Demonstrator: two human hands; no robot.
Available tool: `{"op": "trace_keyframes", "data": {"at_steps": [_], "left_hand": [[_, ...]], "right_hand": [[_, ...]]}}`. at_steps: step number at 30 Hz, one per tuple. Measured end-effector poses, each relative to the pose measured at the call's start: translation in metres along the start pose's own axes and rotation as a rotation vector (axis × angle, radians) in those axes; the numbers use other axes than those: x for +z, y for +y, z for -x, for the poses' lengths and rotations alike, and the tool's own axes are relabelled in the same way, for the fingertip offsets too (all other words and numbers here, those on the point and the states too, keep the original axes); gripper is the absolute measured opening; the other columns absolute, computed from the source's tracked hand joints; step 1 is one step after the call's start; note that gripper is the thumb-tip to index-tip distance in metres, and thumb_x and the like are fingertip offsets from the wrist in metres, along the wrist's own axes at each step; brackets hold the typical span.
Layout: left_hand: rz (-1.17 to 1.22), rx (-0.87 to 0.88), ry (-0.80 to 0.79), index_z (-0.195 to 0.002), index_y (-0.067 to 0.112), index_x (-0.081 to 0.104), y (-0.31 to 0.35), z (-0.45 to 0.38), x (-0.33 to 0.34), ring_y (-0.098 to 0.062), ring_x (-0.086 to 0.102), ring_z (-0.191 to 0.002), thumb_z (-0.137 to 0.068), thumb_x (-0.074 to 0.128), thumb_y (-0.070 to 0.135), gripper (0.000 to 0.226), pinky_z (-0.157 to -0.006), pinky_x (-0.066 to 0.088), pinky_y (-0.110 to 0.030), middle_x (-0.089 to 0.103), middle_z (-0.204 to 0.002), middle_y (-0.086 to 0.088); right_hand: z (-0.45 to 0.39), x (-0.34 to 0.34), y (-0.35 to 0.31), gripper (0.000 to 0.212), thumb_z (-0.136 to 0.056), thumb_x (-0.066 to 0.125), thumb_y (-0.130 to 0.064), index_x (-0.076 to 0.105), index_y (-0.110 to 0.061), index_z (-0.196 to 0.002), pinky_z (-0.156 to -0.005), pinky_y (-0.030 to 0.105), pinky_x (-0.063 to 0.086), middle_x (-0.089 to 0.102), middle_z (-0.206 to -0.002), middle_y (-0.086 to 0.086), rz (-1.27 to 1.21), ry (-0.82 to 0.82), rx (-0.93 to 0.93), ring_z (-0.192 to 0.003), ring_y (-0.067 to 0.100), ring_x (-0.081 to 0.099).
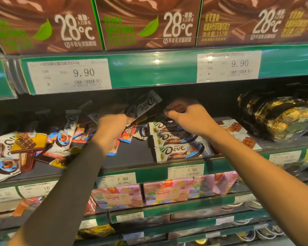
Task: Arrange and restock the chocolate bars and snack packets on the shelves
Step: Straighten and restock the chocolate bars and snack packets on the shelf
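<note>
Nearest the camera, 2 forearms reach up into the middle shelf (185, 168), the left one in a dark sleeve, the right one bare. The left hand (114, 124) grips a Dove bar (146, 103) by its lower end, holding it tilted up under the shelf above. The right hand (183, 112) is curled with its fingertips bunched above the Dove stack (176, 142); it seems to pinch something, but what is hidden in shadow, so I cannot tell whether it holds anything. The step in hand looks like feeding the lifted bar onto that stack: best to turn it flat, logo facing front like the 3 or so already lying there, and slide it in from behind so the front row keeps against the rail. To the left, a loose heap of bars (25, 150) and small red packets (127, 134) lies jumbled and will need sorting by kind. Right of the stack sit white chocolate boxes (238, 132), then gold-wrapped chocolates in clear tubs (281, 116). The low shelf edge overhead leaves little room for the raised bar. Farthest up stand brown 28°C boxes (149, 23).
</note>
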State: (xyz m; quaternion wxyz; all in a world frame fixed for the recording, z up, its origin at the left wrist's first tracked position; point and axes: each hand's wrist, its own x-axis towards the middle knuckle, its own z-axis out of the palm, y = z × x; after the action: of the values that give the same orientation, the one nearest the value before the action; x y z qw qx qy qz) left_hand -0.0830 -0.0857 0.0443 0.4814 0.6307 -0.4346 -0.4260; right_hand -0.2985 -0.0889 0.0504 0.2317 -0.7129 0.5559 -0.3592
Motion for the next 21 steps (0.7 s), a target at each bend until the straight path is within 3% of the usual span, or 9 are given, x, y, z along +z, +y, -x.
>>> {"op": "trace_keyframes", "data": {"at_steps": [3,5,7,9,11,13,16,19,21], "left_hand": [[0.196,0.025,-0.03,-0.083,-0.002,0.062,0.002,0.015,0.008,-0.019,0.067,-0.064,-0.081,0.077,0.007,0.017,-0.059,0.055,-0.024,0.07,-0.083,-0.015],[0.23,0.094,-0.082,-0.091,-0.001,0.066,0.0,0.027,0.016,-0.022,0.072,-0.081,-0.079,0.079,0.008,0.02,-0.077,0.057,-0.032,0.074,-0.09,-0.011],[0.223,0.144,-0.162,-0.102,0.006,0.07,-0.002,0.038,0.025,-0.017,0.072,-0.092,-0.08,0.079,0.011,0.024,-0.088,0.055,-0.036,0.076,-0.095,-0.003],[0.157,0.189,-0.179,-0.109,0.013,0.069,-0.005,0.047,0.03,-0.012,0.07,-0.095,-0.08,0.079,0.016,0.031,-0.086,0.054,-0.032,0.075,-0.1,0.002],[0.078,0.204,-0.153,-0.114,0.018,0.066,-0.008,0.05,0.029,-0.011,0.068,-0.097,-0.08,0.08,0.021,0.037,-0.084,0.055,-0.03,0.07,-0.106,0.004],[0.0,0.234,-0.156,-0.115,0.021,0.064,-0.015,0.051,0.025,-0.01,0.066,-0.095,-0.083,0.077,0.02,0.035,-0.082,0.056,-0.027,0.066,-0.107,0.005],[-0.22,0.34,-0.159,-0.114,0.025,0.063,-0.027,0.053,0.018,-0.001,0.061,-0.093,-0.088,0.071,0.02,0.027,-0.074,0.05,-0.014,0.062,-0.104,0.013],[-0.4,0.403,-0.191,-0.116,0.028,0.059,-0.037,0.057,0.018,0.004,0.055,-0.095,-0.088,0.071,0.028,0.03,-0.08,0.047,-0.018,0.056,-0.103,0.02],[-0.512,0.411,-0.218,-0.123,0.028,0.053,-0.043,0.059,0.021,-0.002,0.052,-0.104,-0.087,0.071,0.035,0.041,-0.088,0.043,-0.023,0.052,-0.113,0.017]], "right_hand": [[0.004,0.003,-0.018,0.015,-0.091,0.066,-0.041,0.072,-0.028,-0.093,-0.074,0.013,0.05,0.072,-0.092,-0.013,-0.194,-0.052,0.082,-0.086,-0.002,0.064],[0.004,0.005,-0.027,0.013,-0.093,0.064,-0.031,0.071,-0.024,-0.085,-0.072,0.012,0.053,0.073,-0.085,-0.01,-0.333,-0.093,0.161,-0.076,-0.001,0.067],[0.005,0.005,-0.033,0.014,-0.095,0.061,-0.017,0.072,-0.009,-0.094,-0.074,0.018,0.056,0.076,-0.089,0.005,-0.505,-0.087,0.236,-0.076,0.01,0.07],[0.007,0.002,-0.037,0.018,-0.095,0.059,-0.009,0.07,0.001,-0.104,-0.069,0.021,0.06,0.074,-0.103,0.016,-0.595,-0.072,0.287,-0.086,0.023,0.071],[0.009,-0.005,-0.036,0.02,-0.096,0.056,-0.003,0.067,0.006,-0.109,-0.058,0.018,0.056,0.072,-0.108,0.021,-0.598,-0.068,0.324,-0.085,0.025,0.069],[0.011,-0.015,-0.031,0.02,-0.096,0.052,0.0,0.066,0.008,-0.108,-0.057,0.019,0.056,0.071,-0.106,0.02,-0.518,-0.074,0.35,-0.081,0.022,0.069],[0.016,-0.032,-0.017,0.015,-0.098,0.054,-0.012,0.068,-0.008,-0.096,-0.078,0.028,0.057,0.071,-0.098,0.004,-0.153,-0.115,0.23,-0.089,0.016,0.067],[0.024,-0.038,-0.01,0.014,-0.101,0.053,-0.023,0.061,-0.015,-0.109,-0.06,0.012,0.046,0.065,-0.088,-0.004,0.015,-0.156,0.08,-0.081,0.007,0.064],[0.023,-0.039,0.0,0.021,-0.1,0.054,-0.024,0.057,-0.014,-0.118,-0.057,0.023,0.05,0.067,-0.088,0.007,0.092,-0.173,0.037,-0.084,0.018,0.069]]}}
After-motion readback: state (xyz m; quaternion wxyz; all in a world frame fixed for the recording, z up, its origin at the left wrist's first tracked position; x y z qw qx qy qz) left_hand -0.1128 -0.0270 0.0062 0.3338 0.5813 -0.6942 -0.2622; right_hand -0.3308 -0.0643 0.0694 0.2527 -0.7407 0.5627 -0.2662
